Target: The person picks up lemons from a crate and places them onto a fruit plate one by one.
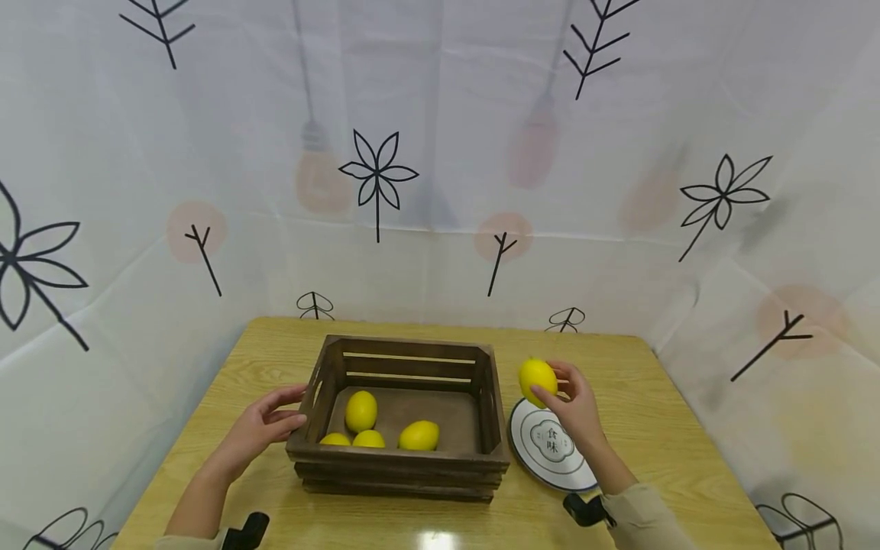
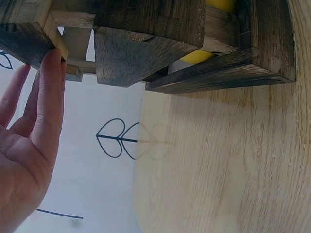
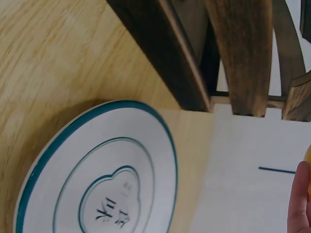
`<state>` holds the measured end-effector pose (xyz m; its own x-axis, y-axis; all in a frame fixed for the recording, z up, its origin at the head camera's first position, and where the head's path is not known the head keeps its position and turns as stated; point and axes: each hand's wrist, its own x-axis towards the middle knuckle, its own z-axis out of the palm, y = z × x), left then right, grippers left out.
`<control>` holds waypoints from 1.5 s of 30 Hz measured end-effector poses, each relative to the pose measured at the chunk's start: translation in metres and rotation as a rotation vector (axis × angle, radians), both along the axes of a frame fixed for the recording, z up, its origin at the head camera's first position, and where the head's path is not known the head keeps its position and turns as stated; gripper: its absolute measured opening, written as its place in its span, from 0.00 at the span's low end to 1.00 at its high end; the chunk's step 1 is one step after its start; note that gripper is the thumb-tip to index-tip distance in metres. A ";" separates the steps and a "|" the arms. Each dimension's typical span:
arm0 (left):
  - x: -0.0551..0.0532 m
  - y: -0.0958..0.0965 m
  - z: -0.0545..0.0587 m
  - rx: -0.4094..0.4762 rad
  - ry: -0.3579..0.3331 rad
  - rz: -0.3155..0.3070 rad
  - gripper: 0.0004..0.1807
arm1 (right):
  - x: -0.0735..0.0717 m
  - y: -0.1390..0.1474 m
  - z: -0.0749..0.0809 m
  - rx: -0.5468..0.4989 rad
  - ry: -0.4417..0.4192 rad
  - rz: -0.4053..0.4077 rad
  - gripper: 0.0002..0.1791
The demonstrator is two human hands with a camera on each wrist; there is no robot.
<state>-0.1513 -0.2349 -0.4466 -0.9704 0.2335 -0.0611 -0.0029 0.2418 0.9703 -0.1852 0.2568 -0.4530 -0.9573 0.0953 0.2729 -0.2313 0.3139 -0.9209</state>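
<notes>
Surface (image 1: 639, 397): wood-grained. Crate (image 1: 399, 464): long axis left to right. Plate (image 1: 531, 458): just right of the crate. Left hand (image 1: 256, 429): fingers extended, touching the crate's left end. Right hand (image 1: 576, 401): pinching one lemon (image 1: 538, 380) above the plate's far side, the crate lying to its left. Four other lemons (image 1: 360, 412): inside the crate.

Head view looks forward and down; close wrist views flank the shared crate (image 1: 402, 467).
</notes>
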 end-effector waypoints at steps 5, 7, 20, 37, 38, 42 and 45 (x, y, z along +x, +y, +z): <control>0.000 0.000 0.000 -0.002 -0.004 0.005 0.32 | -0.003 0.004 -0.011 0.021 -0.051 -0.044 0.28; 0.000 0.000 0.000 -0.003 -0.003 0.009 0.32 | -0.004 0.006 -0.015 0.028 -0.071 -0.052 0.28; 0.000 0.001 0.001 -0.005 -0.004 0.009 0.32 | -0.015 0.018 -0.044 0.108 -0.162 -0.128 0.29; 0.002 0.001 0.004 -0.005 -0.018 -0.004 0.32 | -0.029 0.030 -0.064 0.265 -0.282 -0.082 0.31; 0.002 0.001 0.004 -0.005 -0.019 -0.004 0.32 | -0.029 0.030 -0.065 0.279 -0.286 -0.076 0.30; 0.002 0.001 0.004 0.000 -0.021 -0.006 0.32 | -0.030 0.032 -0.068 0.321 -0.307 -0.058 0.30; 0.002 0.001 0.004 0.000 -0.025 -0.006 0.33 | -0.031 0.033 -0.069 0.338 -0.325 -0.055 0.30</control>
<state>-0.1492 -0.2335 -0.4423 -0.9672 0.2394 -0.0850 -0.0255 0.2414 0.9701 -0.2163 0.2897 -0.5219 -0.9943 0.1054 -0.0158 0.0774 0.6123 -0.7868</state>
